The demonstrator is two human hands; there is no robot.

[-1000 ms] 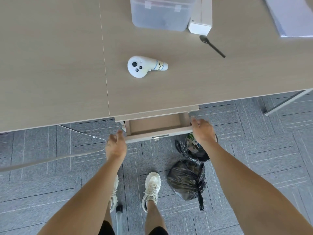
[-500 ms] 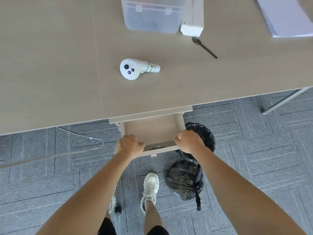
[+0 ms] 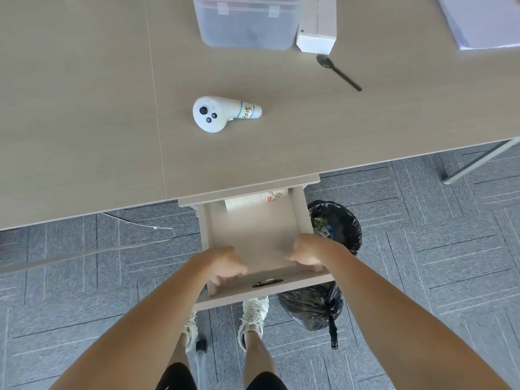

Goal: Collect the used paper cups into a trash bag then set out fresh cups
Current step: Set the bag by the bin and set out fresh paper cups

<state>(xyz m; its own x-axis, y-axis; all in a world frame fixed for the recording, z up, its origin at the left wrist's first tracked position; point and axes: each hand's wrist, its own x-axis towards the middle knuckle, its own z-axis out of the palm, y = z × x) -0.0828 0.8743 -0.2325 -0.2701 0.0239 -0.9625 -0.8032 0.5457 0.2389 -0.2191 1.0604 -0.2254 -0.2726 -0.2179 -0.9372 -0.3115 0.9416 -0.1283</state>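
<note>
Drawer [image 3: 254,237] under the bench [image 3: 84,108] is seen pulled well out toward the person. Its front panel [image 3: 267,288] is gripped from above by both hands. Left hand [image 3: 225,266] is curled over the left part of the front edge, fingers wrapped down onto the panel. Right hand [image 3: 306,253] is curled over the right part of the same edge, fingers folded over it; motion blur is noted on both. A dark metal handle [image 3: 267,282] is seen on the panel between the two hands, not touched by either.

Fresh paper cups [image 3: 253,199], a white ribbed stack lying on its side with some print at one end, are found at the back of the drawer, half hidden under the bench edge. The remaining drawer floor is seen bare.

On the floor just right of the drawer, a bin lined with a black bag [image 3: 337,223] is seen open, with some litter inside. Nearer the person, a tied black trash bag [image 3: 312,308] is set beside the right shoe [image 3: 253,319].

On the bench top are noted: a white controller [image 3: 222,114], a black spoon [image 3: 337,71], a clear lidded tub [image 3: 247,21], a white box [image 3: 316,38] touching it, and papers [image 3: 478,21] at far right.
</note>
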